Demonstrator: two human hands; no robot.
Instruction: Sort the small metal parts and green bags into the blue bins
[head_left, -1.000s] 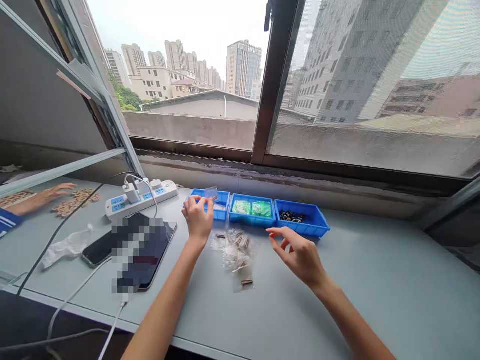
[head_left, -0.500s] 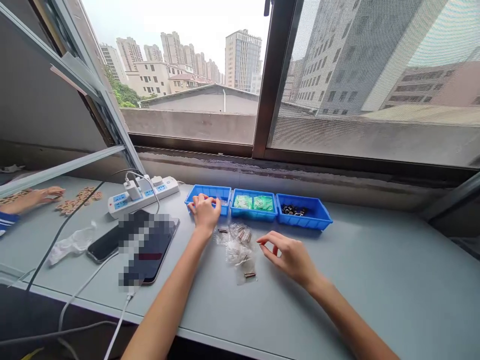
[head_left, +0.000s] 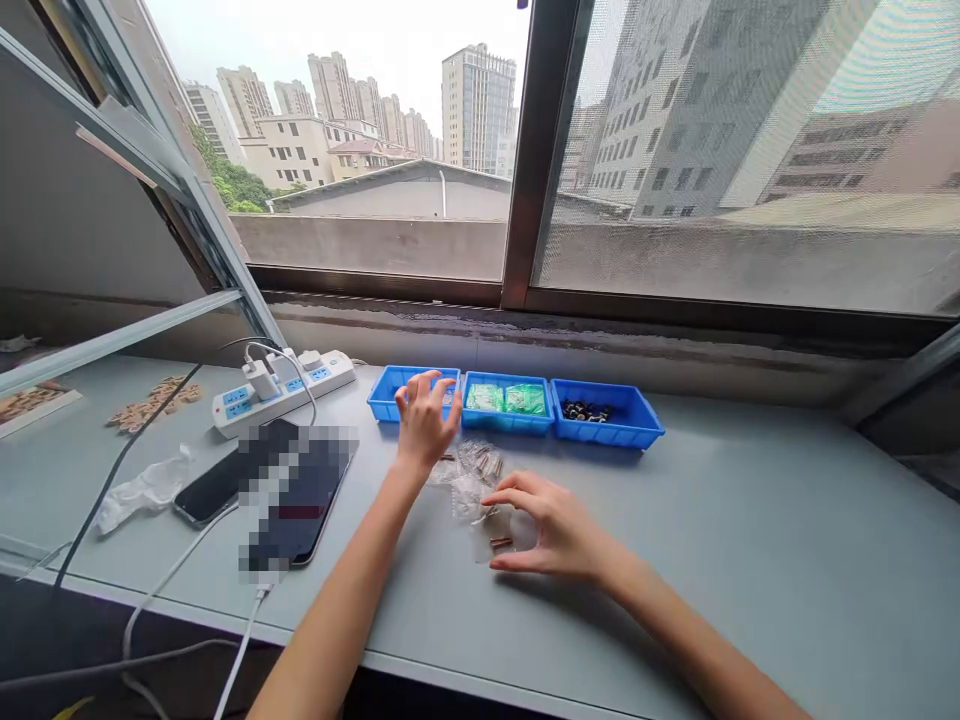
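Observation:
My left hand (head_left: pixel 427 420) hovers at the front of the left blue bin (head_left: pixel 384 403), fingers apart and curved, holding nothing that shows; it hides much of that bin. My right hand (head_left: pixel 551 525) is open over the near end of a pile of small clear plastic bags (head_left: pixel 472 490), thumb and fingers spread around a bag with short brown metal pins (head_left: pixel 501 543) in it. Whether a fingertip touches the bag I cannot tell. Green-and-white packets (head_left: pixel 525 399) lie in the middle blue bin (head_left: pixel 508 430). Small dark and brassy parts (head_left: pixel 587 411) lie in the right blue bin (head_left: pixel 634 430).
Left of my arm are a white power strip (head_left: pixel 300 385), two dark phones or tablets (head_left: pixel 232 475), cables and a crumpled plastic bag (head_left: pixel 142 490). Small wooden pieces (head_left: pixel 154 403) lie farther left, behind a metal frame (head_left: pixel 225 240). A window stands behind the bins.
My right hand has moved left and down over the bags, its pinch now opened wide. My left hand has shifted right and its fingers have spread. The other person's hand at far left has mostly gone from view.

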